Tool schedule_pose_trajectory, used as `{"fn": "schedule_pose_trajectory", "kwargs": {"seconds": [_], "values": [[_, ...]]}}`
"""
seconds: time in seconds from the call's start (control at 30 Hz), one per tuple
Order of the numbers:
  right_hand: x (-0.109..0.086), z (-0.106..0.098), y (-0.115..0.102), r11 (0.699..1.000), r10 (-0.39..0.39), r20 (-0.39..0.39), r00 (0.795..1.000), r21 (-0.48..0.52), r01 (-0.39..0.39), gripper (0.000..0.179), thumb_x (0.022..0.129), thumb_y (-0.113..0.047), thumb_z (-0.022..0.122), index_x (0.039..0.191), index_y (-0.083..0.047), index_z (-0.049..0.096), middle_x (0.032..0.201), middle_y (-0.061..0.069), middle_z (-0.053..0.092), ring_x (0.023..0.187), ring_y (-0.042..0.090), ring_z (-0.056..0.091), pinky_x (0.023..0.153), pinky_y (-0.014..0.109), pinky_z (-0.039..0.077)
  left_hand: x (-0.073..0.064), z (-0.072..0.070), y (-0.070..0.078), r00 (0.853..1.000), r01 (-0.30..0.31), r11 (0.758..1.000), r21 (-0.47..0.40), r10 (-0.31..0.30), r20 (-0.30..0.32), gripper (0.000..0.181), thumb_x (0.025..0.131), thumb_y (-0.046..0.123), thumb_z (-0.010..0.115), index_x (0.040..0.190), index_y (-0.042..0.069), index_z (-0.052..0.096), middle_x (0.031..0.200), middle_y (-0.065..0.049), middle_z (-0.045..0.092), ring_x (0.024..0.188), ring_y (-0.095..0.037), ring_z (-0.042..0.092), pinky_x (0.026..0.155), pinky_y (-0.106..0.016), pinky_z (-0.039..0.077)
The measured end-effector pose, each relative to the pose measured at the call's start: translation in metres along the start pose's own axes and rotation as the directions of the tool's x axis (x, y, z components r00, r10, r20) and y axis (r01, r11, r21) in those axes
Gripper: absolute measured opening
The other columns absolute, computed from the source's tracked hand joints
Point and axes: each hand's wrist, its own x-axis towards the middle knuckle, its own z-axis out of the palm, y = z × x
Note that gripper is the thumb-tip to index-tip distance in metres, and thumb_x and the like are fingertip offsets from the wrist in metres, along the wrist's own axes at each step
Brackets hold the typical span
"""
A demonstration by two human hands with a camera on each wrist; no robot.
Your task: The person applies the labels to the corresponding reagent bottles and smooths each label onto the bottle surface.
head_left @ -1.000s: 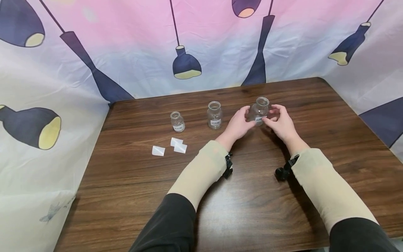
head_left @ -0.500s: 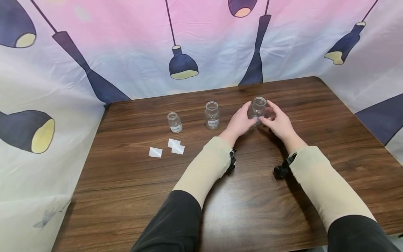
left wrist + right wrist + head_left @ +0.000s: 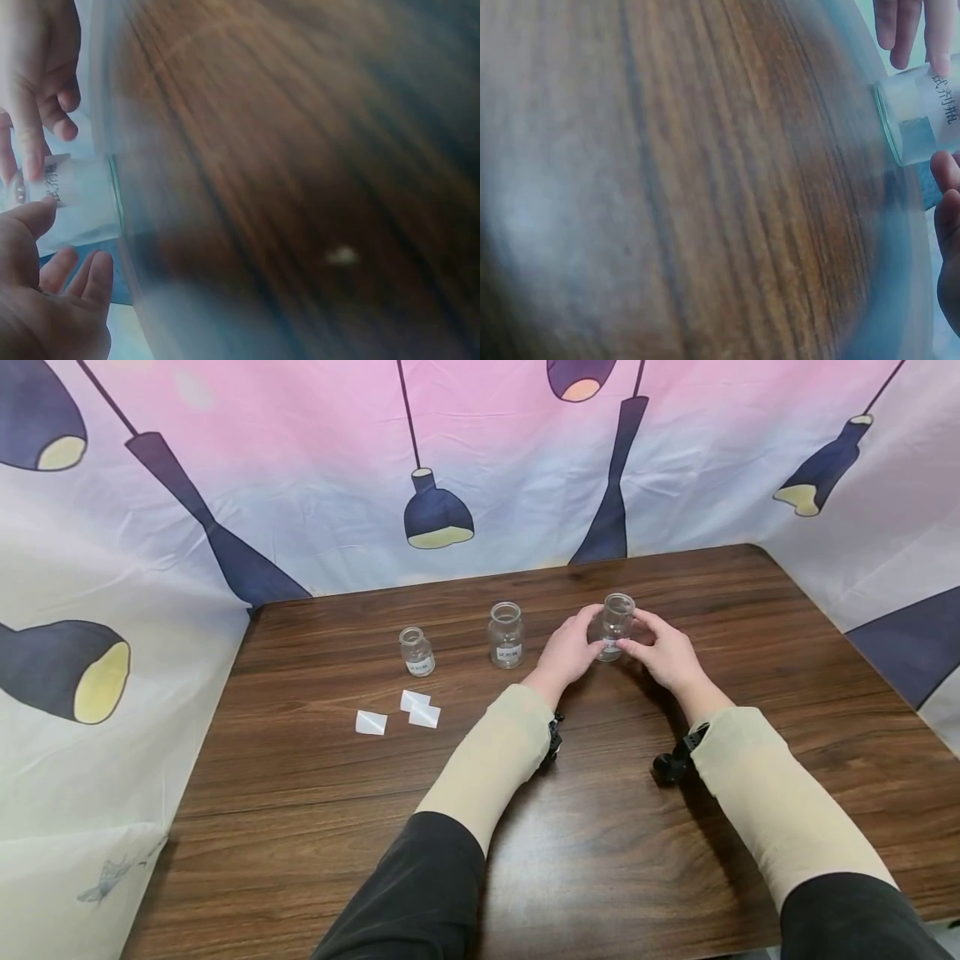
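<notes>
A clear wide-mouthed glass bottle (image 3: 617, 620) stands upright at the back right of the table, between both hands. Its white label (image 3: 946, 97) carries printed characters and faces the person. My left hand (image 3: 567, 650) grips the bottle's left side, thumb at the label's left part and fingers toward the back. From the other side my right hand (image 3: 667, 653) holds it, with the thumb pressed on the label's right part. The fingertips behind the bottle are partly hidden in the head view. Both wrist views show the thumbs on the label of the bottle (image 3: 94, 206).
To the left stand two more labelled glass bottles, a medium one (image 3: 506, 631) and a small one (image 3: 417, 653). Several white paper pieces (image 3: 371, 722) lie in front of the small bottle. A patterned cloth (image 3: 330, 485) hangs behind the wooden table (image 3: 315, 843).
Both hands have closed in on the bottle. The right fingers came in from beside it, and the thumbs moved closer together over the label. The other bottles and papers stayed put.
</notes>
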Motion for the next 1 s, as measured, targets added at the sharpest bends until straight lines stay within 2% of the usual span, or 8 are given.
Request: {"fn": "schedule_pose_trajectory", "kwargs": {"seconds": [0.23,0.4,0.63,0.93,1.0], "values": [[-0.0001,-0.0048,0.0030,0.991,-0.040,0.003,0.999,-0.127,0.040,0.060,0.090,-0.038,0.060,0.143,-0.019,0.040,0.131,0.016,0.053,0.111,0.036,0.053,0.093,0.053,0.037,0.0015,-0.0032,-0.0043,1.000,-0.021,0.999,0.026,0.020,0.020,0.056,0.094,0.030,0.057,0.144,0.026,0.033,0.138,0.005,0.047,0.120,-0.012,0.049,0.095,-0.028,0.041],[-0.0001,-0.0048,0.0062,0.983,-0.081,-0.020,0.997,-0.169,0.077,0.055,0.092,-0.035,0.059,0.142,-0.019,0.043,0.127,0.015,0.057,0.107,0.036,0.056,0.092,0.053,0.038,0.0016,-0.0052,-0.0053,0.999,-0.024,0.999,0.047,0.023,0.033,0.055,0.095,0.031,0.056,0.144,0.027,0.032,0.139,0.005,0.047,0.120,-0.012,0.050,0.095,-0.028,0.041],[-0.0009,-0.0027,0.0081,0.983,-0.108,-0.039,0.993,-0.151,0.101,0.050,0.094,-0.028,0.057,0.141,-0.018,0.044,0.122,0.015,0.060,0.086,0.031,0.066,0.083,0.048,0.046,0.0024,-0.0060,-0.0073,0.998,-0.019,1.000,0.025,0.017,0.058,0.054,0.096,0.031,0.053,0.145,0.029,0.031,0.141,0.006,0.045,0.123,-0.012,0.047,0.096,-0.029,0.040],[-0.0010,-0.0020,0.0078,0.989,-0.087,-0.043,0.995,-0.125,0.081,0.049,0.094,-0.027,0.057,0.141,-0.020,0.045,0.121,0.014,0.061,0.085,0.030,0.065,0.082,0.046,0.047,0.0023,-0.0073,-0.0074,0.998,-0.029,0.999,0.017,0.028,0.061,0.054,0.096,0.031,0.053,0.145,0.028,0.031,0.141,0.005,0.045,0.124,-0.011,0.046,0.098,-0.028,0.039],[-0.0015,-0.0031,0.0078,0.991,-0.073,-0.025,0.997,-0.119,0.069,0.050,0.094,-0.027,0.057,0.142,-0.021,0.044,0.121,0.015,0.061,0.091,0.031,0.064,0.085,0.048,0.045,0.0020,-0.0075,-0.0076,0.998,-0.027,0.999,0.018,0.026,0.066,0.054,0.096,0.031,0.053,0.145,0.028,0.031,0.141,0.005,0.045,0.124,-0.011,0.046,0.097,-0.028,0.039]]}}
